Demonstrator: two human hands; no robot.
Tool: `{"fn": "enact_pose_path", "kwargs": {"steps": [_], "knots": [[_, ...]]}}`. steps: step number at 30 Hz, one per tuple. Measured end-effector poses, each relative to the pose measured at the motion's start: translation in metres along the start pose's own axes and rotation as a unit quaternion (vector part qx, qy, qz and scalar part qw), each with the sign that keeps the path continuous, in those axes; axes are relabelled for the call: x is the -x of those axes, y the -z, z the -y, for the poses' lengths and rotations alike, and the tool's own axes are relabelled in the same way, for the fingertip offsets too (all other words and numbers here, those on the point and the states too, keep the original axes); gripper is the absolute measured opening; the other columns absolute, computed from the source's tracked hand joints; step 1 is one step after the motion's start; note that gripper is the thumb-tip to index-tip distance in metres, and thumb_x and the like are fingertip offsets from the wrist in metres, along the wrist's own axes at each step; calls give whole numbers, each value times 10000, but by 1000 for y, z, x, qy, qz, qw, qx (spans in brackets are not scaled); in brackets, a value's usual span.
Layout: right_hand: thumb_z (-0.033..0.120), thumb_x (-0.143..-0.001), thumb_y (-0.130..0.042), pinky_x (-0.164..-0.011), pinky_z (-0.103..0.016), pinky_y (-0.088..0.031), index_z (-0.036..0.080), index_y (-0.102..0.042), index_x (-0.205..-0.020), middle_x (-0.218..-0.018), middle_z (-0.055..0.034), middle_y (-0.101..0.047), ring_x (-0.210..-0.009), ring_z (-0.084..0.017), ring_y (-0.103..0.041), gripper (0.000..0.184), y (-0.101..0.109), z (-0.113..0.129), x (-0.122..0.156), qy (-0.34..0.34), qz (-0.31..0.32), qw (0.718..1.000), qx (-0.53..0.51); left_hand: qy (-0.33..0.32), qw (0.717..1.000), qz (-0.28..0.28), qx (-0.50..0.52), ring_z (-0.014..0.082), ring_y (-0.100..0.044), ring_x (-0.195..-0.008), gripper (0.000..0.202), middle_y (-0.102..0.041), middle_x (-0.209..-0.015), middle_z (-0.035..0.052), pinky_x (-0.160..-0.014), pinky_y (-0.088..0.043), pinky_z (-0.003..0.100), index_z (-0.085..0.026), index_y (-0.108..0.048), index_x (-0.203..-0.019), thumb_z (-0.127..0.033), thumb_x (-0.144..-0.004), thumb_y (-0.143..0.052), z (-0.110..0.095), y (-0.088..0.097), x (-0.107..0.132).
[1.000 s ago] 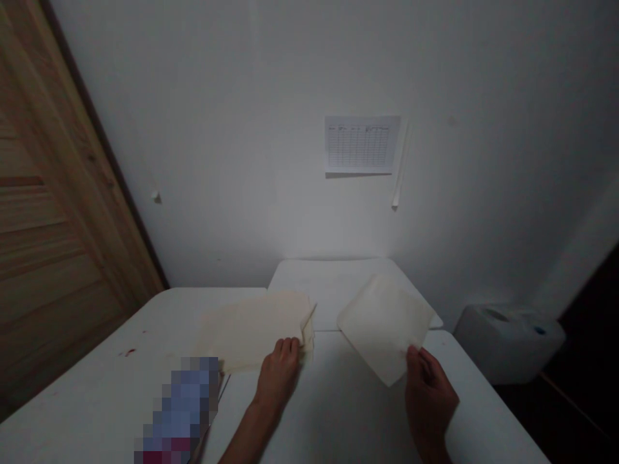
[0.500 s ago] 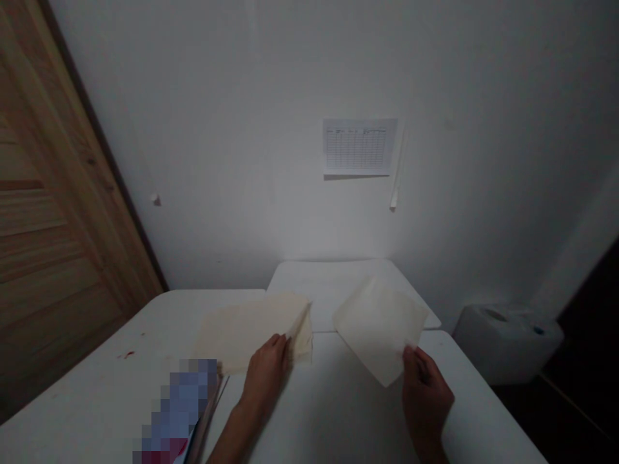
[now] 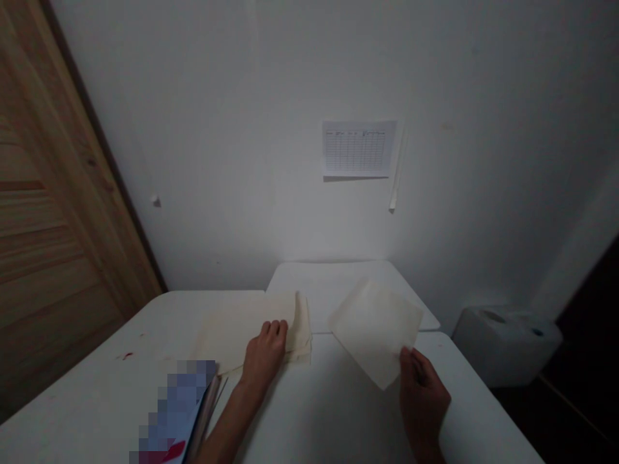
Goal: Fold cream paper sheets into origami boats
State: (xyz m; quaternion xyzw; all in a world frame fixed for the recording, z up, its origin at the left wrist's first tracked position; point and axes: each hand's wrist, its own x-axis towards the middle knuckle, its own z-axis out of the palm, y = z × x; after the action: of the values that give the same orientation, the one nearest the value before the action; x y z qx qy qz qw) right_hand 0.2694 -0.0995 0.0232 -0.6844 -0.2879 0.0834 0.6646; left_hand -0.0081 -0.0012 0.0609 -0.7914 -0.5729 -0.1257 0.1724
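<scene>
Sheet [image 3: 372, 335]: pale, one corner pinched between the thumb and fingers of my right hand [image 3: 423, 390]; the rest spreads up and leftward from my grip.
Stack [image 3: 236, 328]: pale sheets lying on the bench [image 3: 338, 412], left of the sheet and apart from it; my left hand [image 3: 265, 348] is on its right part.
Top leaf: grasped in my left fingers, its right edge raised, other edges showing beneath; my left thumb is hidden.
Bench: white, several tops set together, seams between them, red marks at left.
Blue thing [image 3: 178, 412]: on the bench beside my left forearm, near the stack, masked by blocks.
Wall [image 3: 217, 129]: pale, bearing a printed chart [image 3: 359, 149] and a thin strip [image 3: 396, 174] beside it.
Door [image 3: 53, 212]: wooden, at far left.
Box [image 3: 498, 354]: white, right of the bench.
Left arm: slants up and rightward, knuckles uppermost.
Right arm: rises from the lower edge, fingers curled.
</scene>
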Motion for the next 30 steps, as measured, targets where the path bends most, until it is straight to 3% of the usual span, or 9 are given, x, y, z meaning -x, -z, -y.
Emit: {"fn": "enact_pose_path", "kwargs": {"steps": [3, 5, 9, 16, 19, 22, 26, 30], "knots": [[627, -752, -608, -696, -292, -509, 127, -696, -952, -845, -103, -738, -811, -268, -681, 545, 0, -3, -1, -9, 5, 1000, 3, 3, 999, 36, 23, 233, -592, -933, 249, -637, -948, 86, -627, -471, 261, -166, -627, -1012, -30, -846, -501, -5, -13, -7], [637, -750, -606, -715, -297, -514, 126, -693, -954, -855, -105, -738, -823, -272, -684, 557, -1, -3, -1, -11, 10, 1000, -3, 13, 998, 50, 44, 240, -601, -894, 151, -637, -912, 101, -654, -477, 287, -150, -642, -949, -123, -889, -506, -7, -17, -9], [651, -732, -615, -720, -293, -528, 124, -682, -967, -874, -109, -736, -839, -269, -685, 581, -2, 1, -1, -30, 21, 999, -26, 31, 993, 48, 104, 278, -581, -951, 358, -625, -928, 118, -704, -483, 342, -159, -657, -912, -425, -957, -421, -12, -15, -3], [604, -667, -709, -597, -244, -529, 130, -692, -907, -796, -75, -731, -700, -217, -672, 531, 16, 8, -6, -31, 84, 992, -92, 55, 961, -6, 271, 221, -586, -1021, 397, -638, -1092, 99, -874, -457, 343, -188, -626, -1085, -398, -985, -306, -19, -12, 28], [586, -609, -759, -493, -224, -504, 143, -701, -894, -740, -54, -729, -584, -190, -644, 530, 39, 5, -10, -60, 104, 989, -83, 72, 938, -15, 338, 214, -636, -902, 471, -665, -1071, 121, -806, -496, 326, -146, -617, -1120, -454, -977, -292, -24, -12, 37], [591, -561, -779, -544, -232, -540, 160, -723, -818, -755, -66, -741, -685, -244, -688, 505, 61, -1, -13, -86, 144, 984, -65, 101, 896, 0, 433, 218, -652, -813, 519, -689, -1019, 122, -732, -511, 318, -123, -606, -1166, -517, -940, -354, -34, -11, 42], [609, -538, -775, -598, -254, -565, 175, -748, -778, -777, -77, -752, -750, -286, -705, 496, 79, -13, -15, -93, 183, 978, -31, 165, 778, 54, 604, 220, -628, -725, 547, -685, -774, 54, -665, -478, 287, -128, -678, -1024, -609, -800, -545, -46, -10, 48], [609, -618, -726, -658, -266, -569, 188, -755, -824, -856, -77, -757, -797, -284, -710, 469, 87, -27, -14, -85, 271, 959, 2, 186, 771, 67, 606, 161, -514, -533, 484, -545, -543, -20, -517, -371, 240, -143, -685, -716, -617, -736, -590, -50, -12, 57]]}}
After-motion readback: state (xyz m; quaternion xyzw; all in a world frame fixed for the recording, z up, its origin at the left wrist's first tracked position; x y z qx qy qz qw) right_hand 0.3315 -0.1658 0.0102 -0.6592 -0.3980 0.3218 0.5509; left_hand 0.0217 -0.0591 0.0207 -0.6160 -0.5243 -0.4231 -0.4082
